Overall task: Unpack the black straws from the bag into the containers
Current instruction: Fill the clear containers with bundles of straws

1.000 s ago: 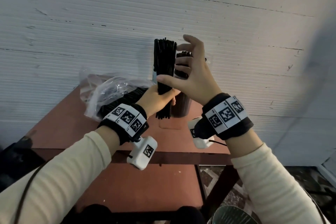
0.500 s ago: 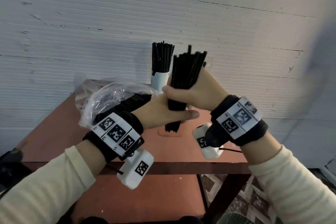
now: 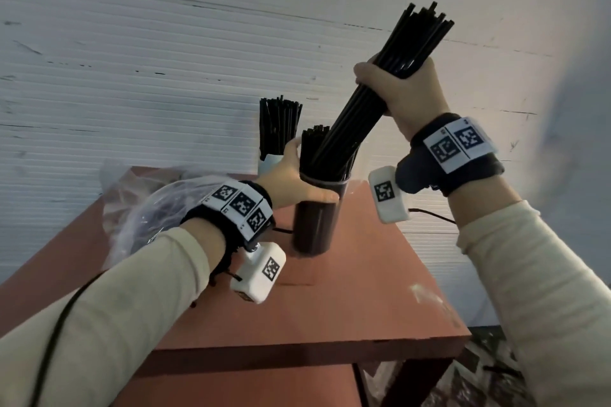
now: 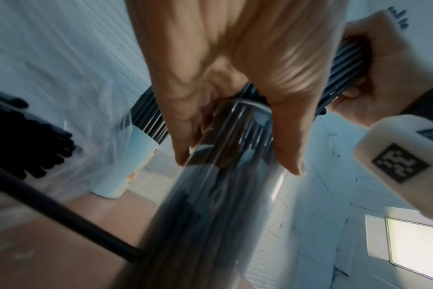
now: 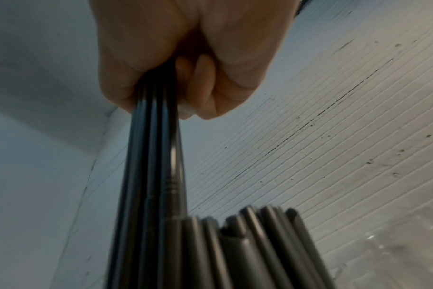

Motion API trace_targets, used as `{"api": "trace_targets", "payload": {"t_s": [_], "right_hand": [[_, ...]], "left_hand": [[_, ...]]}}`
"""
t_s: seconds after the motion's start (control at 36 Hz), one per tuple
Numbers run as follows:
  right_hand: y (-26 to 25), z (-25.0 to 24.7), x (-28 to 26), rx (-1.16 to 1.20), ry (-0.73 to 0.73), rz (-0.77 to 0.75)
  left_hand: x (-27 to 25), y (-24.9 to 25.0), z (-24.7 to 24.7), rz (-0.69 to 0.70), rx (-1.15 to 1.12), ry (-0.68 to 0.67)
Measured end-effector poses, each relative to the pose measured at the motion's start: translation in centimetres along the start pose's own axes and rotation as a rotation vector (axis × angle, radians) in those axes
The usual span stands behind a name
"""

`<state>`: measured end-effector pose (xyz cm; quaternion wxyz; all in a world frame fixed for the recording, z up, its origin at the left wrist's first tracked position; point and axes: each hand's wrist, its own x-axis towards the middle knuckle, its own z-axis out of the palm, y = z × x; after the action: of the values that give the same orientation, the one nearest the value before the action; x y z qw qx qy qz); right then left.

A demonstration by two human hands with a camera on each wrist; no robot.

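Observation:
My right hand (image 3: 401, 89) grips a bundle of black straws (image 3: 360, 116), raised and tilted up to the right. The bundle's lower ends sit in the mouth of a dark see-through container (image 3: 314, 221) that holds more straws. My left hand (image 3: 297, 182) grips that container near its rim, thumb in front. In the left wrist view the left hand's fingers (image 4: 183, 136) wrap the container (image 4: 218, 205). The right wrist view shows my right hand (image 5: 185, 58) closed round the straws (image 5: 156, 156). A clear plastic bag (image 3: 148, 205) with more black straws lies at the left.
A pale cup (image 3: 269, 163) packed with upright black straws (image 3: 279, 125) stands behind the dark container against the white ribbed wall (image 3: 132, 59). Everything stands on a red-brown table (image 3: 363, 291); its right edge and front edge are near my right arm.
The bundle passed from my left hand to my right, which lifted it up and right and tipped its lower end into the dark container. My left hand moved onto the container.

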<state>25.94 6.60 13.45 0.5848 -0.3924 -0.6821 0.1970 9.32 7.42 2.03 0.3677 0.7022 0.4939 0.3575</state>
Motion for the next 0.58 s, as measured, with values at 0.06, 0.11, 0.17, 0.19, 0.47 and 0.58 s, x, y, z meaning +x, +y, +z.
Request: {"api": "trace_targets", "payload": {"t_s": [0.06, 0.11, 0.17, 0.19, 0.47, 0.58], "right_hand": [[0.4, 0.1, 0.6, -0.022, -0.008, -0.011], [0.8, 0.3, 1.0, -0.055, -0.018, -0.026], [1.3, 0.6, 1.3, -0.091, -0.032, -0.047], [1.5, 0.8, 1.4, -0.11, -0.046, -0.052], [4.7, 3.6, -0.5, -0.313, -0.26, -0.045], [4.9, 3.3, -0.8, -0.336, -0.302, -0.048]], "left_hand": [[0.2, 0.0, -0.4, -0.002, 0.052, -0.028], [0.1, 0.0, -0.7, 0.018, 0.085, -0.049], [0.2, -0.1, -0.9, 0.026, 0.089, -0.046], [0.2, -0.2, -0.9, 0.029, 0.09, -0.045], [0.6, -1.0, -0.6, 0.022, 0.069, -0.021], [0.7, -1.1, -0.6, 0.033, 0.046, -0.021]]}}
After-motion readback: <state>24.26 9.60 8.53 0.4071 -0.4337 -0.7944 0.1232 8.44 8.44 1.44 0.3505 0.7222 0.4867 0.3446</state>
